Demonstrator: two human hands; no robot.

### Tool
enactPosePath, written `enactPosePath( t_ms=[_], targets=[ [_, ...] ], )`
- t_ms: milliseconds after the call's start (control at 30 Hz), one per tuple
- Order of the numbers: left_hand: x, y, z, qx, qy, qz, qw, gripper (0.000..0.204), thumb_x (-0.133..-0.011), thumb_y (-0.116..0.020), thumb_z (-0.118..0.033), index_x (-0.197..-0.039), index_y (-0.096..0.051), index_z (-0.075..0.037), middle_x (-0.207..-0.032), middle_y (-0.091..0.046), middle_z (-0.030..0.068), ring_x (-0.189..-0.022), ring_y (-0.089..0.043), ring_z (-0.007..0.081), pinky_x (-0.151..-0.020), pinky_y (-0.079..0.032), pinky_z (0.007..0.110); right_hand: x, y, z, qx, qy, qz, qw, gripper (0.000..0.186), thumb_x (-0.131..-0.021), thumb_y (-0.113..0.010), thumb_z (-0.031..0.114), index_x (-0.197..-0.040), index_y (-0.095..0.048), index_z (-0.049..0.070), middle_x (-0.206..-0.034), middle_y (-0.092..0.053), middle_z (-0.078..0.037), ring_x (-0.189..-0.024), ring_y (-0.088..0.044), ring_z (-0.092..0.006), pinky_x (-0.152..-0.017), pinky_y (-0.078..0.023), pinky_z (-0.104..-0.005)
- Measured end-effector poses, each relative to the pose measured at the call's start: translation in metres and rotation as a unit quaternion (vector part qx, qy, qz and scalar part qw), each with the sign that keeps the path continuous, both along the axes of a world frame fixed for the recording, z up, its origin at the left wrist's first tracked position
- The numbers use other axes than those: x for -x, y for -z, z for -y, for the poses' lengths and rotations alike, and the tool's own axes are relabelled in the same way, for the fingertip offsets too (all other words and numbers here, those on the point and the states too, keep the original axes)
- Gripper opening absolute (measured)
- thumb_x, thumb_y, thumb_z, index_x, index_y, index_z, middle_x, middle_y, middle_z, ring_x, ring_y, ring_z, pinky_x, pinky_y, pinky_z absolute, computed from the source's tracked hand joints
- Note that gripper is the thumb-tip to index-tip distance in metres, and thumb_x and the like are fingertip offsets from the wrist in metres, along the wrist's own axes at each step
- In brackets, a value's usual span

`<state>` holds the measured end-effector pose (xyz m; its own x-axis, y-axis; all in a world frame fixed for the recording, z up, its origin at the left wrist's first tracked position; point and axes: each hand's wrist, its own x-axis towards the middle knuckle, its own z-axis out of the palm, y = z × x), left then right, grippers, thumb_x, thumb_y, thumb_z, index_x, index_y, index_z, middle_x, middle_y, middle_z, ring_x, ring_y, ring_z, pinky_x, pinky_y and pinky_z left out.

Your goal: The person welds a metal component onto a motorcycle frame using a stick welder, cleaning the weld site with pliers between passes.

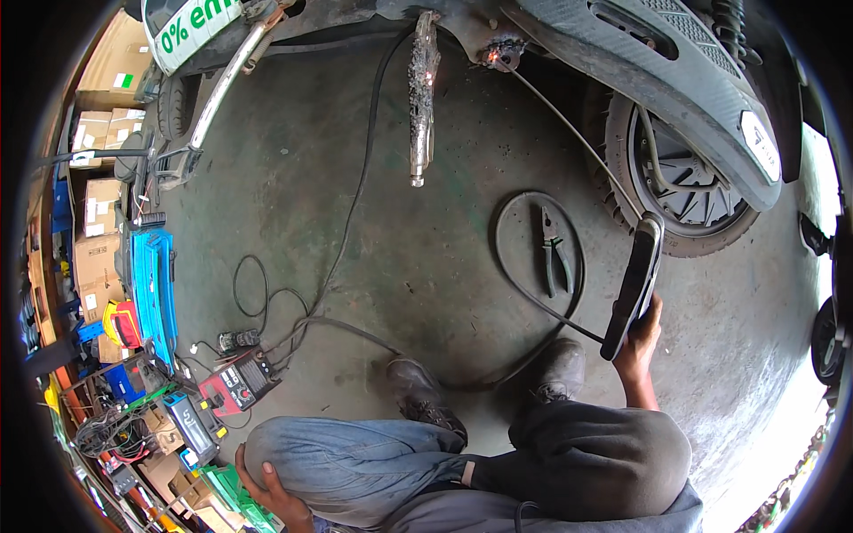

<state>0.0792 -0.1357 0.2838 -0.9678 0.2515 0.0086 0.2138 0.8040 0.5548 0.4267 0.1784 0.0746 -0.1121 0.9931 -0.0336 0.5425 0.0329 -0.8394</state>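
Note:
My right hand (641,348) is wrapped round a black electrode holder (636,289) at the right. From its tip a long thin welding rod (577,131) runs up and left to the dark scooter frame (471,34). The rod's far end meets the frame at a small orange-red glowing spot (494,56) on a charred, rough patch. My left hand (277,497) rests on my left knee with its fingers apart, holding nothing. Green-handled pliers (554,255) lie on the floor inside a loop of the holder's black cable (499,240).
A rough, spattered metal bar (423,98) projects from the frame. The scooter wheel (693,191) stands at right. A red and black welding machine (238,382), with cables trailing across the floor, sits at left. Cardboard boxes (98,209) and a blue case (154,289) line the left side.

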Motion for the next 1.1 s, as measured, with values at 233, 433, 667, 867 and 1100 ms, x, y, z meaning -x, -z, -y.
enactPosePath(
  t_ms=[233, 433, 667, 867, 1100],
  targets=[
    [0.0, 0.0, -0.001, 0.001, 0.0, 0.0, 1.0, 0.055, -0.091, -0.05, -0.032, -0.133, -0.043, 0.003, -0.131, -0.047, 0.0177, -0.121, -0.044, 0.0294, -0.107, -0.03, 0.04, -0.006, 0.006, -0.001, 0.012, -0.016, 0.001, 1.0, 0.053, -0.086, -0.065, 0.019, -0.129, -0.039, 0.001, -0.087, -0.066, -0.015, -0.076, -0.064, -0.0192, -0.072, -0.052, -0.0327],
    [-0.002, -0.003, -0.003, 0.0, 0.0, 0.001, 1.0, 0.055, -0.091, -0.05, -0.033, -0.133, -0.043, 0.002, -0.131, -0.047, 0.0176, -0.121, -0.044, 0.0293, -0.107, -0.03, 0.04, -0.004, 0.0, 0.0, -0.011, -0.008, 0.047, 0.999, 0.05, -0.084, -0.063, 0.013, -0.128, -0.04, 0.001, -0.088, -0.062, -0.01, -0.079, -0.059, -0.0131, -0.072, -0.05, -0.0301],
    [-0.002, -0.002, -0.006, 0.017, 0.006, 0.005, 1.0, 0.054, -0.092, -0.048, -0.032, -0.134, -0.043, 0.001, -0.133, -0.046, 0.0182, -0.122, -0.044, 0.0305, -0.106, -0.031, 0.04, -0.015, -0.072, -0.024, 0.35, -0.042, -0.386, 0.852, 0.053, -0.08, -0.075, 0.02, -0.118, -0.043, 0.002, -0.072, -0.049, -0.006, -0.038, -0.049, -0.0173, -0.033, -0.041, -0.0306],
    [-0.011, -0.007, -0.013, 0.001, 0.013, -0.012, 1.0, 0.054, -0.091, -0.049, -0.031, -0.133, -0.044, 0.003, -0.131, -0.047, 0.0182, -0.121, -0.045, 0.0306, -0.106, -0.031, 0.04, -0.024, -0.107, -0.038, -0.071, -0.186, 0.159, 0.967, 0.059, -0.069, -0.062, -0.001, -0.126, -0.044, -0.003, -0.086, -0.059, -0.016, -0.071, -0.06, -0.0247, -0.067, -0.051, -0.0362],
    [-0.002, -0.008, -0.018, 0.015, 0.065, 0.012, 0.998, 0.053, -0.089, -0.053, -0.029, -0.13, -0.046, 0.004, -0.127, -0.051, 0.0169, -0.119, -0.047, 0.0301, -0.105, -0.032, 0.04, -0.036, -0.137, -0.041, 0.153, -0.125, -0.003, 0.98, 0.053, -0.075, -0.066, 0.002, -0.123, -0.044, -0.003, -0.085, -0.061, -0.015, -0.063, -0.063, -0.027, -0.058, -0.052, -0.035]
  ],
)
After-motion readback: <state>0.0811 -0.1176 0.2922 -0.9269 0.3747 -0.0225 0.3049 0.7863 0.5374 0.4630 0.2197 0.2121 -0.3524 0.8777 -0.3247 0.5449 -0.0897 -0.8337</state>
